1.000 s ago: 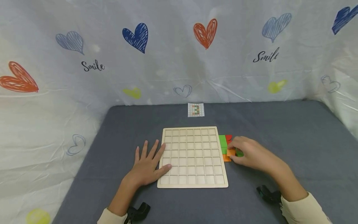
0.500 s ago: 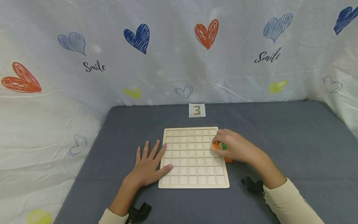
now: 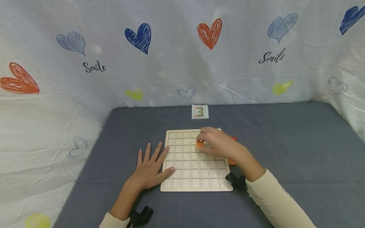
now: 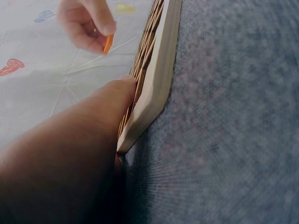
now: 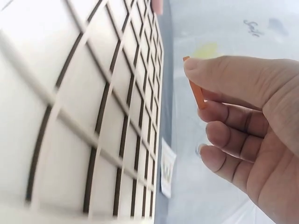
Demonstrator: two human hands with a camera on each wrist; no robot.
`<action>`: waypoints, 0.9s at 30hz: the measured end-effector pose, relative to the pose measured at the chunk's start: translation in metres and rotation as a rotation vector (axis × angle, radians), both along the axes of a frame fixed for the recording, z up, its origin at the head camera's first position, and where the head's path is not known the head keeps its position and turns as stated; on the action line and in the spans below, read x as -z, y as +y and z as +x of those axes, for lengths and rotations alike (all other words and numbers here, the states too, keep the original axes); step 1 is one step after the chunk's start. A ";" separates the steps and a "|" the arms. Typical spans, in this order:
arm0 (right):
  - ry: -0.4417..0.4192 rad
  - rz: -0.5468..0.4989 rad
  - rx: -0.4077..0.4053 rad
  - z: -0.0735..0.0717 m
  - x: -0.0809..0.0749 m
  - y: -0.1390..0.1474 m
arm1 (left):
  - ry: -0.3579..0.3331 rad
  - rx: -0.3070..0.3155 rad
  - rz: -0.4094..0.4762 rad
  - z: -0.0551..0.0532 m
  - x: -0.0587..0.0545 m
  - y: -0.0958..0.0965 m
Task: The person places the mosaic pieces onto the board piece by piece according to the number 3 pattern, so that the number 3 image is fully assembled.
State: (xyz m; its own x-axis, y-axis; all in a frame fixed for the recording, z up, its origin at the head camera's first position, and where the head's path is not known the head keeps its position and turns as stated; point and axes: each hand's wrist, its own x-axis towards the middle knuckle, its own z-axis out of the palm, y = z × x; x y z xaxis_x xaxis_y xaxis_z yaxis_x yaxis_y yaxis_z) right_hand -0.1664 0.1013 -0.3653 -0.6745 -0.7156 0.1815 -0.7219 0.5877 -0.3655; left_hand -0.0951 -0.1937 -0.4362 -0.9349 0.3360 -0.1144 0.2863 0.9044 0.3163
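Note:
A pale wooden grid board (image 3: 182,165) lies on the dark grey cloth, its square cells bare where they show. My right hand (image 3: 216,143) pinches an orange square tile (image 3: 200,145) between thumb and fingertips, above the upper middle of the board. In the right wrist view the thin tile (image 5: 196,93) is seen edge-on, apart from the grid. My left hand (image 3: 148,173) lies spread at the board's left edge, its thumb over the rim and its fingers straight. The left wrist view shows the left thumb (image 4: 105,100) against the board's side.
A small card (image 3: 200,112) with a coloured grid pattern lies behind the board. Red (image 3: 234,138) and orange tiles (image 3: 231,161) show at the board's right edge, partly hidden by the right arm. A white curtain printed with hearts hangs behind the table.
My right hand has carried the orange tile leftward from the tiles beside the board to over the grid. The left hand has stayed at the board's left edge.

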 end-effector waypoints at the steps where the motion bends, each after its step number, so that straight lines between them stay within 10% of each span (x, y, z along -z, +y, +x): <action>1: -0.008 -0.005 -0.004 -0.001 -0.001 -0.003 | 0.001 -0.001 -0.003 0.000 0.000 0.000; 27: -0.067 0.060 0.060 -0.033 0.024 -0.055 | 0.014 0.013 0.009 -0.001 0.001 0.000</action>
